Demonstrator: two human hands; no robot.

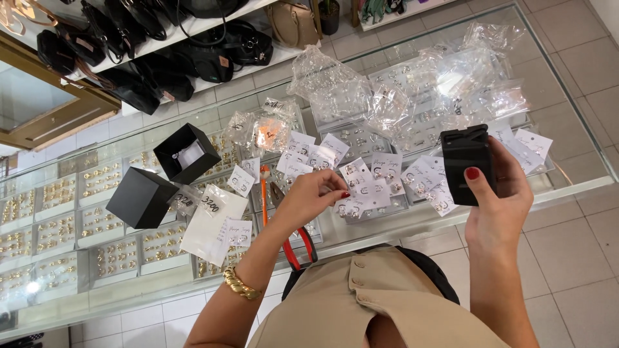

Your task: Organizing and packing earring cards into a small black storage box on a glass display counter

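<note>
Left hand: the left hand (308,193) reaches down to the white earring cards (361,187) on the glass; thumb and fingers are pinched together on the edge of one card, so it is grasping that card lightly, as one does with thin paper.
Left wrist: a gold chain bracelet (240,283) sits on it.
Right hand: the right hand (500,193) is closed around a small black display stand (465,164), thumb on the front face and fingers behind; it holds the stand upright, above the bench and near its front edge, perhaps so that the front stays easy to see.
Cards: many small white cards with pairs of earrings lie spread and overlapping between the two hands, face up, so each pair can be read quickly.
Pliers: red-handled pliers (295,241) lie just below the left hand, near the front edge.
Black boxes: an open black box (187,153) with something white inside lies to the left, and its black lid (140,197) rests just beside it, tilted.
Plastic bags: crumpled clear bags (400,90) lie behind the cards, empty as far as I can tell.
Bench: the glass bench (580,167) shows trays of gold jewellery (97,225) under its top.
Shelf: black handbags (161,58) stand on a shelf beyond the bench.
</note>
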